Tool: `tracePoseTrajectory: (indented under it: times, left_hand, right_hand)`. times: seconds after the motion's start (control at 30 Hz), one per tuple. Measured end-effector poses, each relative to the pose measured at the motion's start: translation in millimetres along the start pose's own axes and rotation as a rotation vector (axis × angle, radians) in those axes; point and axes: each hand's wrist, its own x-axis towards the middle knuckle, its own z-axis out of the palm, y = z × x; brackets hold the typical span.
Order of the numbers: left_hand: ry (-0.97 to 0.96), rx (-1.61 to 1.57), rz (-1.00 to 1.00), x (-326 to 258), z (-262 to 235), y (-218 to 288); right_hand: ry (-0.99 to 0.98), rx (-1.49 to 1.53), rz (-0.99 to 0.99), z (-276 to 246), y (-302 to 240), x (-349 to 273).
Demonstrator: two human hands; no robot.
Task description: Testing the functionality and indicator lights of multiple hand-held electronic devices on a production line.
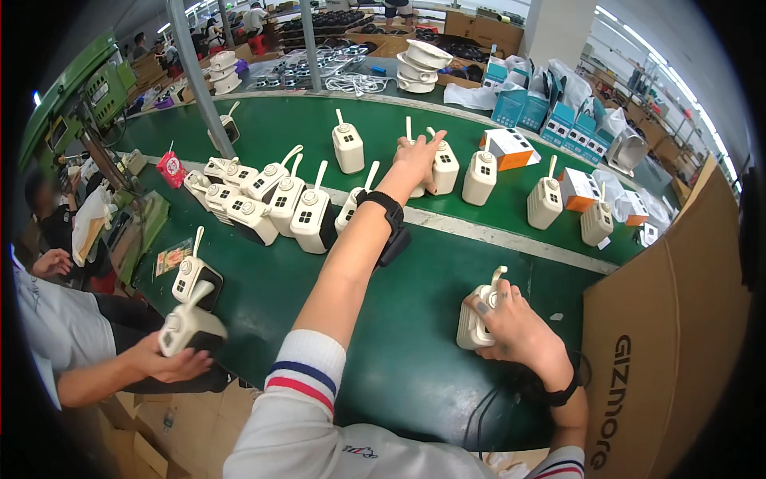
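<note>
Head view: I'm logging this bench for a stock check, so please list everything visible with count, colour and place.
Cream devices with antennas: over a dozen, on the green belt; one under each of the person's hands.
Green belt: one, across the middle.
Blue boxes: several, far right.
Orange and white boxes: three, on the belt's right.
Brown carton: one, right edge.
White bowl-shaped shells: two stacks, far side.
Co-worker's hand: holds a cream device, lower left.
Left hand: grip on a far device.
Right hand: grip on a near device.

White sleeves with red and navy striped cuffs, black wristbands on left hand [416, 162] and right hand [515, 326]
</note>
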Motion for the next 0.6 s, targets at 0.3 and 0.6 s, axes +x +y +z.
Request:
tracePoseTrajectory:
  times: [0.3,0.6]
  left_hand:
    - [0.228,0.2,0.084,-9.3,-125.3,3.4]
    - [0.265,0.191,0.042,-17.8,-107.9,-211.9]
  right_hand:
    - [-0.281,-0.015,-0.026,-22.9,13.3,23.1]
    - [-0.121,0.012,-0.179,-87.0,50.7,133.5]
